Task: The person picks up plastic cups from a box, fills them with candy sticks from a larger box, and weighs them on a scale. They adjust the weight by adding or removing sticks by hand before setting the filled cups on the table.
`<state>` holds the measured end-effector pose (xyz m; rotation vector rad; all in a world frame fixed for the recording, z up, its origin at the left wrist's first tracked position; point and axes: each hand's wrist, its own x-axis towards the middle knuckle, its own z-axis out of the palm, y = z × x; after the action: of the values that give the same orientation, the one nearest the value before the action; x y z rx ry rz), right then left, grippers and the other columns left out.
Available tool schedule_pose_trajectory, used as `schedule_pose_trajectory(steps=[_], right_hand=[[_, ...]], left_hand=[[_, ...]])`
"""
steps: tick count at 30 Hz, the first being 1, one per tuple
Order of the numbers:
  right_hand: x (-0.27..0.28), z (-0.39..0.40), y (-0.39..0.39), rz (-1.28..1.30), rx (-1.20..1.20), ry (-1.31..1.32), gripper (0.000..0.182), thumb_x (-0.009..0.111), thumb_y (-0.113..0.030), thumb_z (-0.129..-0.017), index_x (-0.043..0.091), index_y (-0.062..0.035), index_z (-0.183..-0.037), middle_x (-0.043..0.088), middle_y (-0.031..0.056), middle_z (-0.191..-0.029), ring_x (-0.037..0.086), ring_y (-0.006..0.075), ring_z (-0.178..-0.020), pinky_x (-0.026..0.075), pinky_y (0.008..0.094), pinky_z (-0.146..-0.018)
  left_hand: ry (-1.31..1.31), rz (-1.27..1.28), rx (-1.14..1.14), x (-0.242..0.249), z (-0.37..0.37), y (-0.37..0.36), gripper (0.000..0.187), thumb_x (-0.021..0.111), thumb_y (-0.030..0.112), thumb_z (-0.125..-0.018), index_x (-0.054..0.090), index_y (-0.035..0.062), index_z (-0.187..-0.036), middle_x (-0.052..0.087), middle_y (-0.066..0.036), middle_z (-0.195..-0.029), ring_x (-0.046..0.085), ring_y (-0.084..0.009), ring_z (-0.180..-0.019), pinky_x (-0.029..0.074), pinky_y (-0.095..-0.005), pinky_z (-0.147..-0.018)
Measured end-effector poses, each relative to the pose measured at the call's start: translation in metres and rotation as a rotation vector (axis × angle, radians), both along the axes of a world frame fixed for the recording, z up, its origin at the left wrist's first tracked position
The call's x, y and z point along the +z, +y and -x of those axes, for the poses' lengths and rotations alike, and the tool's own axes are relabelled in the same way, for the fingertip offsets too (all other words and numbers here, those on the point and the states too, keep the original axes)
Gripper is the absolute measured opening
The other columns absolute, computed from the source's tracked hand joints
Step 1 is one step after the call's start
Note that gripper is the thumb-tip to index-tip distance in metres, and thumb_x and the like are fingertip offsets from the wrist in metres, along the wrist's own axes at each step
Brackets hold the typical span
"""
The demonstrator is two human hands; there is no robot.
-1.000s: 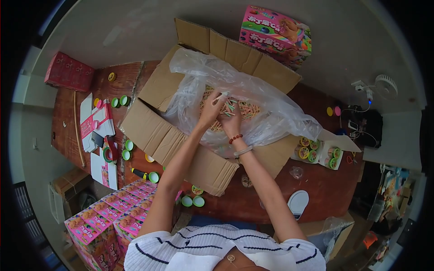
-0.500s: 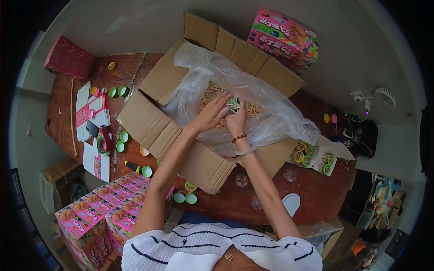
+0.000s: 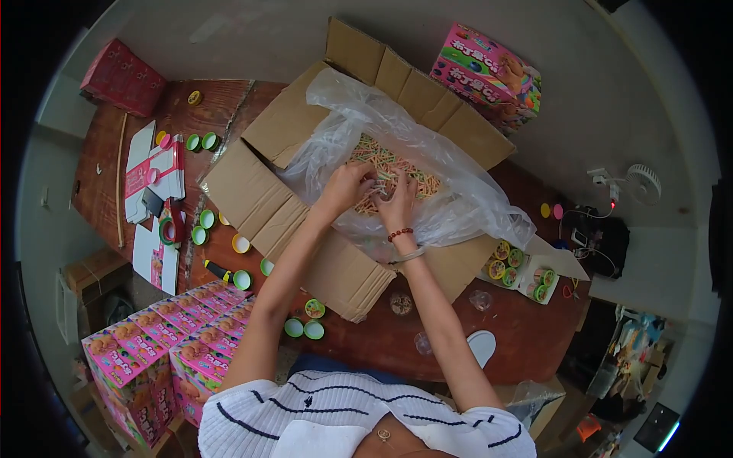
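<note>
Thin pastel sticks fill a clear plastic liner inside an open cardboard box. Both my hands are over the sticks, close together. My right hand is curled, palm up, around what looks like a small clear cup with sticks in it, mostly hidden by fingers. At its left, my left hand has its fingers bent and pinched together at the cup's side; what they hold is hidden.
Pink printed cartons are stacked at lower left. Green-rimmed lids and clear cups lie around the box. Filled tubs sit at right by a white carton. A yellow-black cutter and tape roll lie at left.
My left hand has drawn back left from over the bunch of sticks, and its flat fingers have curled. My right hand has lowered slightly and turned around what it holds. The view has shifted slightly.
</note>
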<state>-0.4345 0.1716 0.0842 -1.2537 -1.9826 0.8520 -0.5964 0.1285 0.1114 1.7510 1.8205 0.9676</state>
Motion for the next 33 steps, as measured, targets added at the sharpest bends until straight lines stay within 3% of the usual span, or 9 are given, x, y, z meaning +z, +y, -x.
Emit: schedule_pose_trajectory(steps=[2, 4, 6, 8, 16, 18, 25, 31, 33], right_hand=[[-0.001, 0.000, 0.004, -0.162, -0.021, -0.052, 0.073, 0.087, -0.007, -0.067, 0.052, -0.0069, -0.131, 0.058, 0.0155, -0.114, 0.063, 0.0324, -0.107, 0.053, 0.0416, -0.087], [0.004, -0.001, 0.009, 0.464, 0.089, 0.362, 0.074, 0.087, -0.005, -0.066, 0.053, -0.0058, -0.131, 0.057, 0.0160, -0.115, 0.060, 0.0330, -0.111, 0.052, 0.0445, -0.092], [0.015, 0.003, 0.003, 0.473, 0.098, 0.497, 0.079, 0.087, -0.003, -0.064, 0.050, -0.0049, -0.134, 0.057, 0.0177, -0.118, 0.058, 0.0366, -0.115, 0.049, 0.0497, -0.099], [0.029, 0.005, -0.003, -0.290, -0.038, -0.019, 0.081, 0.087, -0.002, -0.064, 0.049, -0.0053, -0.136, 0.058, 0.0173, -0.117, 0.059, 0.0372, -0.114, 0.049, 0.0478, -0.100], [-0.019, 0.011, 0.011, -0.017, 0.212, 0.060, 0.074, 0.080, 0.000, -0.070, 0.045, -0.0046, -0.135, 0.056, 0.0215, -0.123, 0.053, 0.0415, -0.118, 0.045, 0.0476, -0.103], [-0.017, 0.017, 0.008, 0.000, 0.069, 0.131, 0.072, 0.074, 0.004, -0.073, 0.042, -0.0026, -0.138, 0.056, 0.0235, -0.128, 0.053, 0.0438, -0.123, 0.045, 0.0483, -0.105], [-0.022, 0.018, 0.009, -0.069, 0.038, 0.112, 0.077, 0.070, 0.005, -0.070, 0.042, -0.0025, -0.142, 0.057, 0.0258, -0.132, 0.057, 0.0414, -0.124, 0.048, 0.0458, -0.102], [-0.003, 0.010, 0.004, 0.062, -0.051, 0.144, 0.073, 0.079, -0.002, -0.071, 0.048, -0.0042, -0.137, 0.065, 0.0183, -0.112, 0.064, 0.0332, -0.107, 0.052, 0.0432, -0.092], [0.007, 0.000, 0.000, 0.033, -0.070, 0.154, 0.075, 0.083, -0.006, -0.069, 0.049, -0.0049, -0.136, 0.065, 0.0168, -0.114, 0.065, 0.0317, -0.106, 0.052, 0.0418, -0.092]], left_hand=[[0.004, -0.036, 0.017, -0.005, 0.002, -0.002, 0.025, 0.070, 0.007, -0.082, 0.065, 0.0045, -0.107, 0.068, -0.020, -0.093, 0.067, -0.0415, -0.088, 0.054, -0.0474, -0.077], [0.005, -0.068, 0.040, -0.009, 0.002, -0.005, 0.024, 0.069, 0.006, -0.083, 0.064, 0.0039, -0.106, 0.069, -0.021, -0.088, 0.067, -0.0419, -0.086, 0.054, -0.0484, -0.076], [-0.190, -0.055, 0.181, -0.011, 0.002, -0.006, 0.020, 0.067, 0.006, -0.086, 0.065, 0.0031, -0.106, 0.069, -0.022, -0.091, 0.067, -0.0417, -0.087, 0.054, -0.0480, -0.075], [-0.221, -0.034, 0.216, -0.001, 0.003, -0.007, 0.019, 0.067, 0.006, -0.088, 0.066, 0.0032, -0.107, 0.069, -0.022, -0.091, 0.068, -0.0412, -0.086, 0.054, -0.0473, -0.075], [-0.241, -0.093, 0.049, 0.001, -0.013, -0.011, 0.025, 0.067, 0.004, -0.089, 0.067, 0.0041, -0.114, 0.069, -0.017, -0.085, 0.069, -0.0330, -0.083, 0.056, -0.0403, -0.079], [0.035, 0.009, -0.034, 0.003, -0.013, -0.008, 0.032, 0.071, 0.009, -0.085, 0.067, 0.0074, -0.117, 0.070, -0.018, -0.099, 0.068, -0.0361, -0.098, 0.054, -0.0446, -0.089], [0.034, -0.081, 0.215, 0.002, -0.033, -0.008, 0.043, 0.074, 0.013, -0.082, 0.066, 0.0127, -0.125, 0.062, -0.019, -0.125, 0.061, -0.0406, -0.114, 0.049, -0.0472, -0.100], [0.134, -0.142, 0.061, 0.014, -0.035, -0.020, 0.031, 0.073, 0.007, -0.083, 0.071, 0.0083, -0.115, 0.070, -0.015, -0.108, 0.068, -0.0333, -0.100, 0.056, -0.0410, -0.087], [-0.144, -0.134, 0.139, 0.027, -0.029, -0.029, 0.019, 0.073, 0.007, -0.087, 0.075, 0.0064, -0.105, 0.070, -0.014, -0.089, 0.071, -0.0290, -0.084, 0.057, -0.0374, -0.077]])
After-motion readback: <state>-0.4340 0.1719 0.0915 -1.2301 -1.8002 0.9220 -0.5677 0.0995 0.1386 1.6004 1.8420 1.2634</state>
